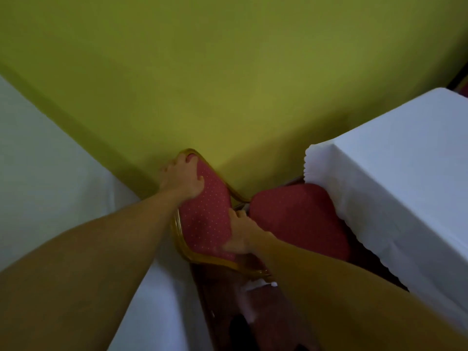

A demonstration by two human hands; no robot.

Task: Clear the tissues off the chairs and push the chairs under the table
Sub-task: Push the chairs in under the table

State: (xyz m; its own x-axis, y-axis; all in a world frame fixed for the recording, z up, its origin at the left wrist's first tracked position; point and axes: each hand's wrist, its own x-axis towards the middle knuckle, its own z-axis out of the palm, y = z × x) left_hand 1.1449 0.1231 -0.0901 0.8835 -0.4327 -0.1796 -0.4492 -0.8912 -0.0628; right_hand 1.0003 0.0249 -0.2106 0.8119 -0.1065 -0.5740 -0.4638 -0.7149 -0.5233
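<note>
White cloth (pixel 38 158) hangs at the far left, draping down beside the person's left forearm. Next to it the left hand (pixel 182 179) is clamped over the far upper corner of the chair back (pixel 206 216), fingers curled over the gilt frame and thumb pressed into the red dotted padding. The chair back runs lengthwise from that far corner down toward the person, tilted a little leftward, and its top edge sits right against the rim of the green tablecloth (pixel 228 72). The right hand (pixel 244 233) grips the nearer right edge of the same back, fingers wrapped round the side. So the two hands are apart, one at each end of the back, with the table straight ahead of both arms. The left hand is the one closer to the table. Just right of the right hand, the red seat (pixel 298 219) lies partly under a second white cloth (pixel 395 173). I see no tissue on it; something small and white (pixel 258 285) lies on the floor below, too blurred to name. A straight forward shove looks like what remains.
</note>
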